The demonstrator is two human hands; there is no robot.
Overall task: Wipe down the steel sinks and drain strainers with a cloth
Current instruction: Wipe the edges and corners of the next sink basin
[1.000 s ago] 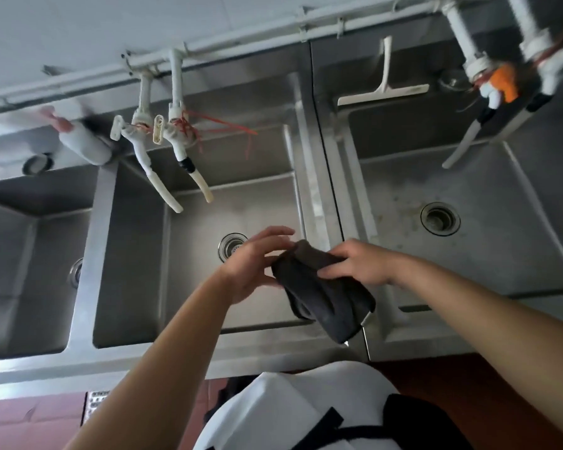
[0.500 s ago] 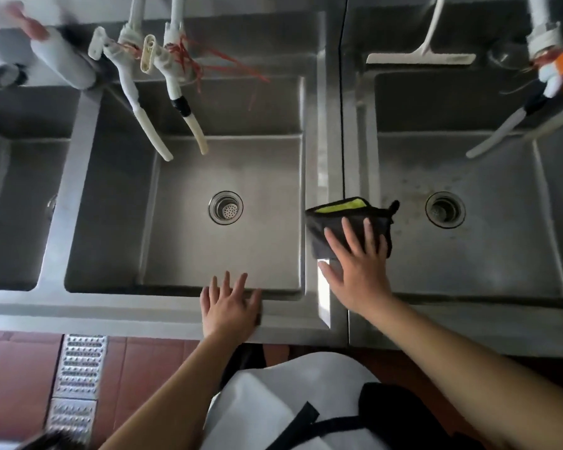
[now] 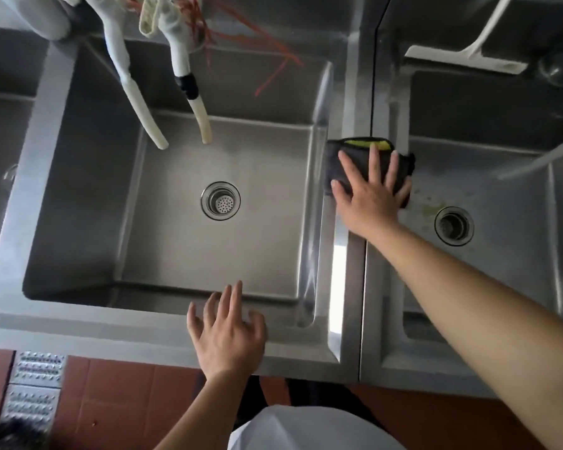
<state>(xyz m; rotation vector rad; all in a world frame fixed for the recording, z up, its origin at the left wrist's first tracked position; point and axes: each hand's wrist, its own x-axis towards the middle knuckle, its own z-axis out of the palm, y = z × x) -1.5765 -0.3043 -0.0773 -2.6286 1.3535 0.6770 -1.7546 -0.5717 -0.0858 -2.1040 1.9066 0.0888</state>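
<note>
The person's right hand (image 3: 369, 193) lies flat on a folded dark grey cloth with a yellow-green inner face (image 3: 340, 160), fingers (image 3: 375, 164) spread wide and pressing it down rather than gripping it. The cloth sits on the steel divider rim (image 3: 348, 92) between the two basins, its right edge hanging over into the right-hand steel sink (image 3: 501, 177). That basin's floor looks stained around its open round drain (image 3: 454, 226). The left hand (image 3: 229, 336) rests on the front edge of the steel counter (image 3: 111, 332), fingers loosely spread, holding nothing. The middle steel sink (image 3: 257, 157) looks clean, with a perforated steel drain strainer (image 3: 221, 201) seated in its centre. Two white hose spouts (image 3: 137, 102) hang over its back left part. A white plastic squeegee (image 3: 468, 58) lies behind the right-hand sink.
</note>
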